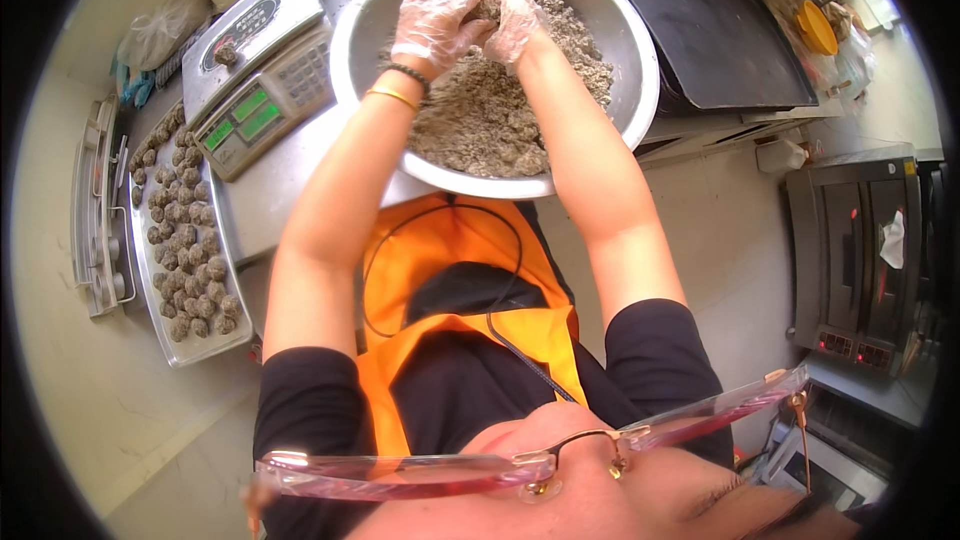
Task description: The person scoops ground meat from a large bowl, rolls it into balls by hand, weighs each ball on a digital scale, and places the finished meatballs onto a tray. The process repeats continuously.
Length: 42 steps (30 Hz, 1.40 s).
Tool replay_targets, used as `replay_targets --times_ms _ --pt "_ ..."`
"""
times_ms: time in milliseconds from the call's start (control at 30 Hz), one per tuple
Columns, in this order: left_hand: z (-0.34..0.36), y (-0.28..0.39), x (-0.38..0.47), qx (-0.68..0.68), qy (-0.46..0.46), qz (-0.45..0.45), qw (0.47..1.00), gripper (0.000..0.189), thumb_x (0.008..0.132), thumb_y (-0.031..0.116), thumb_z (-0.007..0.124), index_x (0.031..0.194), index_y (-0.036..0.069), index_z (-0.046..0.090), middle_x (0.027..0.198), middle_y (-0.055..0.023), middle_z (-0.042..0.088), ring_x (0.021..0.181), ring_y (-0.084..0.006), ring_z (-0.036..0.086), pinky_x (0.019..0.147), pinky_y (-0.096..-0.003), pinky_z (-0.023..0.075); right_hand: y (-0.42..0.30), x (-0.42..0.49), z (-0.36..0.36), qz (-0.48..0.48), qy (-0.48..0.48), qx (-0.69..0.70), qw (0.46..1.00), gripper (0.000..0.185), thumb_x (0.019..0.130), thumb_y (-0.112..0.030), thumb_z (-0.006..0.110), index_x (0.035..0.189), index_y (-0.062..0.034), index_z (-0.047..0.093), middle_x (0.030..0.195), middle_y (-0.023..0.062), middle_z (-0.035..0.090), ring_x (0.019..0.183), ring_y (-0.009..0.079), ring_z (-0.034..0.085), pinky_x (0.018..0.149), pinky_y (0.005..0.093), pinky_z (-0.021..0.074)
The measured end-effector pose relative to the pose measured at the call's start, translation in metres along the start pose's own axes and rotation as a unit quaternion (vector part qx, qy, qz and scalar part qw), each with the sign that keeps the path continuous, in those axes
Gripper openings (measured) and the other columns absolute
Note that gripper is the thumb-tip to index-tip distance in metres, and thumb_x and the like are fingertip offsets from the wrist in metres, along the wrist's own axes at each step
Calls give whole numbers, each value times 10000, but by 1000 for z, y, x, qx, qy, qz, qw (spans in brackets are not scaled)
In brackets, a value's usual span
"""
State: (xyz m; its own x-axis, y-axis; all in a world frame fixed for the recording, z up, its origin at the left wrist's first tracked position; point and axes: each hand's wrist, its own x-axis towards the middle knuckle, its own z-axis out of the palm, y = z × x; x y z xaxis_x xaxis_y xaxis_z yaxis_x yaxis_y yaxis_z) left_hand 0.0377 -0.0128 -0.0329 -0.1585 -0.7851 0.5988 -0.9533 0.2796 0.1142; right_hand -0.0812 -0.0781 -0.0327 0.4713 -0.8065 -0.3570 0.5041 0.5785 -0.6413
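Observation:
Both my hands wear clear plastic gloves and are over a wide metal bowl (pixel 645 90). A crumbly, speckled grey-brown mixture (pixel 487 124) lies in the bowl. Between my palms sits a clump of the mixture (pixel 486 9). My left hand (pixel 439 22) curls its fingers around one side of it, and my right hand (pixel 517 21) cups the other. Fingers partly hide the clump. To the left, a digital scale (pixel 304 79) carries a single rolled ball (pixel 225 54) on its metal platform. Its green displays are lit.
A metal tray (pixel 217 345) at the left holds many balls of the same mixture. Stacked black baking trays (pixel 712 37) adjoin the bowl on the right. A deck oven (pixel 851 255) stands farther right, and a yellow bowl (pixel 816 28) is at the upper right.

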Motion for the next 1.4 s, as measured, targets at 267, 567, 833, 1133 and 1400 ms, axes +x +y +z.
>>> replay_targets --times_ms 267,567,833,1133,1400 --pt "7 20 7 123 -22 95 988 492 851 231 691 1323 216 556 1380 -38 523 1319 -241 444 1078 -410 349 8 17 -9 -40 32 44 998 495 1072 -351 305 1356 19 467 1426 204 503 1307 258 518 1139 423 417" --pt "20 7 -1 -47 43 84 994 615 889 209 687 1444 90 453 1279 -136 600 1210 -319 544 1035 -436 423 -13 0 -5 -24 48 -150 987 573 1048 -537 309 1155 -47 585 1149 125 667 1025 240 654 915 397 561" --pt "11 -6 1 -19 22 -15 999 628 800 398 775 1337 155 562 1148 -80 654 1127 -296 575 994 -458 413 -10 -6 -8 42 -45 -21 998 693 1026 -600 338 1360 -7 468 1224 180 609 1105 238 607 803 350 586" --pt "7 17 7 90 25 76 993 386 830 199 681 1213 212 636 1291 14 562 1197 -213 526 1058 -414 369 15 27 -14 -58 45 31 997 544 1073 -462 242 1315 -58 515 1410 173 535 1252 291 561 1091 444 460" --pt "10 15 4 -10 58 37 998 353 876 248 682 1226 229 647 1247 -14 609 1226 -203 528 1032 -414 381 -7 1 -8 -81 -29 -94 992 816 997 -662 337 1349 45 540 1293 185 637 1083 330 658 981 449 522"
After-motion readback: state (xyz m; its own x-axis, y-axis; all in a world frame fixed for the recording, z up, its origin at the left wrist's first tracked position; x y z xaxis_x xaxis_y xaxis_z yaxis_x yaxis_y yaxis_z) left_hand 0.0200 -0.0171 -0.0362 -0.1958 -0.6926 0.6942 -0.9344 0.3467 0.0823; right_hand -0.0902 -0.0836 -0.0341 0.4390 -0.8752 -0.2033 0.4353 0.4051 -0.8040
